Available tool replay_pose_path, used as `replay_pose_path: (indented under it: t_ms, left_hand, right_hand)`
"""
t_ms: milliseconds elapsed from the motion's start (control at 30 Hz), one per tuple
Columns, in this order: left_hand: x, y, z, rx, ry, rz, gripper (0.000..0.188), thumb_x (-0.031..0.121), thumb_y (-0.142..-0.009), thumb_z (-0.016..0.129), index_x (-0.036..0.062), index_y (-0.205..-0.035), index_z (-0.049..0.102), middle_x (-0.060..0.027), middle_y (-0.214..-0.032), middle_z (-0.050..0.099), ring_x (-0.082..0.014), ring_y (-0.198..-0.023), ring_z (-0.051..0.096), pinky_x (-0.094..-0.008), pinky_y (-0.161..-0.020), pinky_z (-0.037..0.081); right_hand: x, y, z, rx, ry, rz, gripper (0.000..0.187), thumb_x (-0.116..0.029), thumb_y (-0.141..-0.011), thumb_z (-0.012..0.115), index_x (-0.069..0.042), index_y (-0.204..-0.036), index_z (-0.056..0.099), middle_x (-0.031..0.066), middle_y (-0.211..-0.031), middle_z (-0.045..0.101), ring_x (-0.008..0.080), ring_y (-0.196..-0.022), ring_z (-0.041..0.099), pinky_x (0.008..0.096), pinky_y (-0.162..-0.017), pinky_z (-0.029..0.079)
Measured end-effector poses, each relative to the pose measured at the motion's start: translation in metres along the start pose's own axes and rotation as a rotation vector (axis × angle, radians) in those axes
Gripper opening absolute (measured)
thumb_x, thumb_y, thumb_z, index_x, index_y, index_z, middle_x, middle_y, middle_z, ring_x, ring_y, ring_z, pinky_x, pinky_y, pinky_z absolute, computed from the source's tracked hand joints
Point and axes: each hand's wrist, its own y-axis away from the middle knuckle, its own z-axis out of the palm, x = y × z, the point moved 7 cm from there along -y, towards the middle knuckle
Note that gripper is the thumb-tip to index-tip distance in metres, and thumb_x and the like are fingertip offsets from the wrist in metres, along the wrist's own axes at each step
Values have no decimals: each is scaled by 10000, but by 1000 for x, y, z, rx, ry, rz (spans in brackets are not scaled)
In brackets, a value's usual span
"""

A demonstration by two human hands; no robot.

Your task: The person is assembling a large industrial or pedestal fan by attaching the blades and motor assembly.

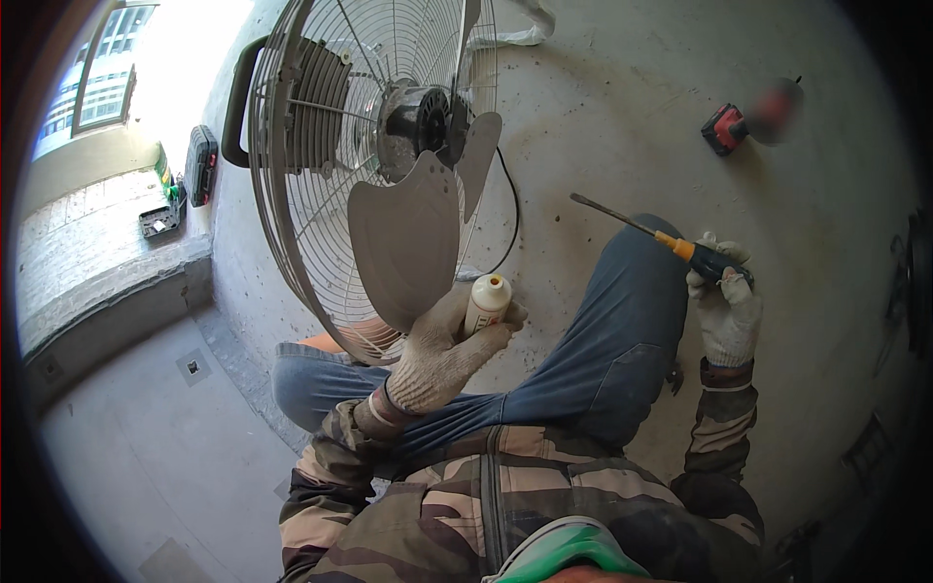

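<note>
My left hand (449,352), in a knitted work glove, is closed round a small white bottle (485,309) whose open top faces up, with no cap on it. Right above that hand stands a large industrial fan (350,126); a broad grey blade (406,248) comes down close to the glove, and the front of the cage is off. In my gloved right hand (724,291) is a screwdriver (680,246) with a yellow and dark handle. Its long shaft points to the left, toward the fan, above my right knee.
A red and black cordless drill (746,126) is on the concrete floor at the far right. By the wall at left are a dark case (200,165) and an open toolbox (160,220). A black cable (512,209) runs along the floor beside the fan. I sit with bent legs.
</note>
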Motion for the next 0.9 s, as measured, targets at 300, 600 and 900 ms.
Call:
replay_pose_path:
  t_ms: [300, 600, 900]
  left_hand:
    - [-4, -53, 25, 206, 474, 68, 438, 273, -1027, 612, -14, -1333, 484, -173, -1219, 626, -254, -1163, 636, -373, -924, 571]
    - [-22, -113, 13, 429, 834, 127, 419, 292, -1030, 612, 74, -1346, 443, -130, -1189, 617, -240, -1107, 641, -375, -866, 577]
    - [3, -155, 1, 391, 1237, 284, 446, 336, -1060, 539, 69, -1384, 388, -206, -1307, 551, -359, -1210, 595, -447, -942, 572]
  right_hand:
    - [-3, 9, 15, -46, -55, 29, 376, -161, -940, 703, -48, -1279, 585, 174, -1267, 608, 216, -933, 674, 310, -783, 569]
    - [-31, 1, 63, -81, 37, -80, 379, -143, -928, 712, 8, -1239, 555, 231, -1233, 622, 249, -899, 693, 326, -757, 592]
    - [-49, 6, 80, -31, 92, -70, 400, -149, -938, 685, -10, -1287, 548, 206, -1236, 610, 242, -944, 658, 334, -775, 558]
